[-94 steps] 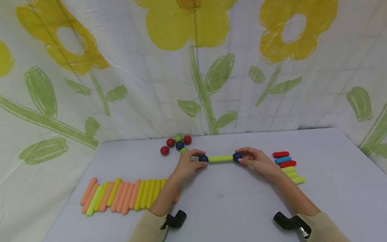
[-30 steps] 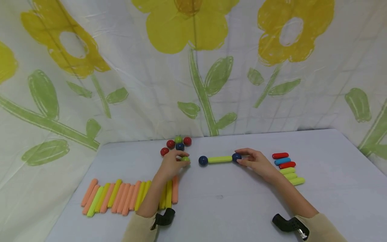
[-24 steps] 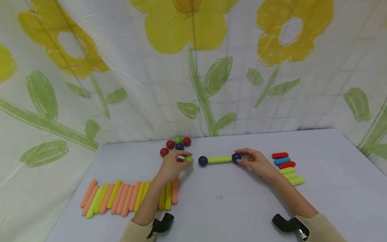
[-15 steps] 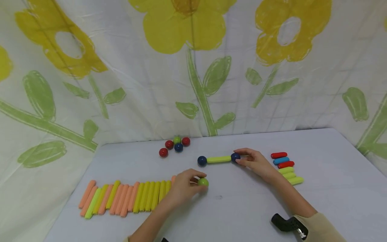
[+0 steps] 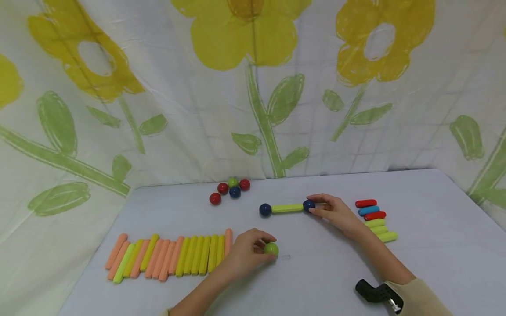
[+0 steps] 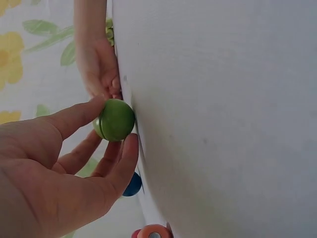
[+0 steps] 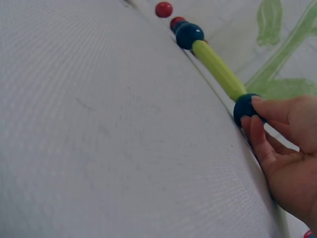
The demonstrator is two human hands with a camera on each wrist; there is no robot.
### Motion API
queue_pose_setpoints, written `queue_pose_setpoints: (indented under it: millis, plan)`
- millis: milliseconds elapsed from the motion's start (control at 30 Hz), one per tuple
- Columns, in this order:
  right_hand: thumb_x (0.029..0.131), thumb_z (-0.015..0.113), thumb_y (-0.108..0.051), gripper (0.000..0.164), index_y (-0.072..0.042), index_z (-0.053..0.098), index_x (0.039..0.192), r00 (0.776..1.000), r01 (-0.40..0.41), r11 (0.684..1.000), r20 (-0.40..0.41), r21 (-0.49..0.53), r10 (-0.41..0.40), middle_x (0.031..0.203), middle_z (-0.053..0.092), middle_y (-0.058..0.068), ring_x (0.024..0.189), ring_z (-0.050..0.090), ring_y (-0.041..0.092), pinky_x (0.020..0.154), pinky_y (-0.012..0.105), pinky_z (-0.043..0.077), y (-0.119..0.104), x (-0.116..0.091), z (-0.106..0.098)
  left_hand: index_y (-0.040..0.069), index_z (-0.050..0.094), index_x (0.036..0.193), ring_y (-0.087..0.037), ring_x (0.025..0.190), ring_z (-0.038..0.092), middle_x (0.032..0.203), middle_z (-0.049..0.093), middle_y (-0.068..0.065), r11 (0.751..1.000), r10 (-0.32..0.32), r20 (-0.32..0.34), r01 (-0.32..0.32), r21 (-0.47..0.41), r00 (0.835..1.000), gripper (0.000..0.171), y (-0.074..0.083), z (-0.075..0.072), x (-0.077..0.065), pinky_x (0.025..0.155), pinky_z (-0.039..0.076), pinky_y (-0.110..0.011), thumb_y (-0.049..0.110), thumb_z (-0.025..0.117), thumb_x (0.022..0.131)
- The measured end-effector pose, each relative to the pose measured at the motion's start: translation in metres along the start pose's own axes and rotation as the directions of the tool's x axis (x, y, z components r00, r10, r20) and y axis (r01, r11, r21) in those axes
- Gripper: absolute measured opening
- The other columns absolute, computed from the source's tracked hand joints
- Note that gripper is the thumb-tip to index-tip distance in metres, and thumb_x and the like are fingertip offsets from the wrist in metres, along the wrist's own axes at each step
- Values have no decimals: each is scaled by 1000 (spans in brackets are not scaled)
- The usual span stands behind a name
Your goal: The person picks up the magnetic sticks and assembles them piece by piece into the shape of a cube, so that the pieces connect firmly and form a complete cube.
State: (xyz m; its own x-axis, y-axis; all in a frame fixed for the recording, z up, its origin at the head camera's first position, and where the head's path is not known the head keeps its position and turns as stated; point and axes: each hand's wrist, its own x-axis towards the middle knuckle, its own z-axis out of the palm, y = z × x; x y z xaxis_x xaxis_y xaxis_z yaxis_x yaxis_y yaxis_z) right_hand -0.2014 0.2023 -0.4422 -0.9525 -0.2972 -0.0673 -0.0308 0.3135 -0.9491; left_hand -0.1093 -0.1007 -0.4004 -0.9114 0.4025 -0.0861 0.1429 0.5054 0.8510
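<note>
My left hand [image 5: 249, 254] pinches a glossy green ball [image 5: 271, 249] between thumb and fingers, low over the table in front of the blue-ended bar. In the left wrist view the green ball [image 6: 117, 120] shows a groove round its side. My right hand [image 5: 336, 213] holds the dark blue ball [image 5: 309, 205] at the right end of a yellow-green stick [image 5: 287, 208]. Another dark blue ball [image 5: 265, 210] sits at that stick's left end, no hand on it. The right wrist view shows thumb and fingertips round the near blue ball [image 7: 246, 109].
A row of orange, yellow and green sticks [image 5: 170, 256] lies left. Several red, green and blue balls [image 5: 235, 192] cluster at the back. Short red and blue sticks [image 5: 369, 211] and yellow-green sticks [image 5: 381, 230] lie right. A flowered curtain [image 5: 189, 123] hangs behind the white table [image 5: 312, 281].
My left hand let go of the left blue ball, took a green ball from beside the cluster and brought it toward me and right. The right hand stays on its blue ball.
</note>
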Motion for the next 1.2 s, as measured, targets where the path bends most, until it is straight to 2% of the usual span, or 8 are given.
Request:
queue_pose_setpoints:
  millis: [433,900,1200]
  plan:
    - [105,67,-19,50,0,54,150,998,-4,1000,57,11,3,151,53,25,122,63,26,93,19,55,-3,1,-6,5,74,119,-17,98,66,112,70,-2,995,-90,-3,90,-48,996,34,-3,1,-5,86,60,-29,11,87,88]
    - [105,68,-19,50,2,54,149,998,-4,1000,64,22,3,146,57,26,114,66,23,90,18,56,0,2,-7,3,74,120,-17,97,66,111,70,-3,990,-89,-23,86,-116,996,36,-6,3,-9,84,60,-26,11,87,88]
    - [105,67,-19,50,2,54,149,998,-9,1000,66,26,7,146,56,26,115,65,23,91,18,56,-2,1,-6,0,74,118,-18,96,67,111,71,-5,992,-70,-37,66,-104,997,34,-1,3,-13,83,60,-26,8,87,87]
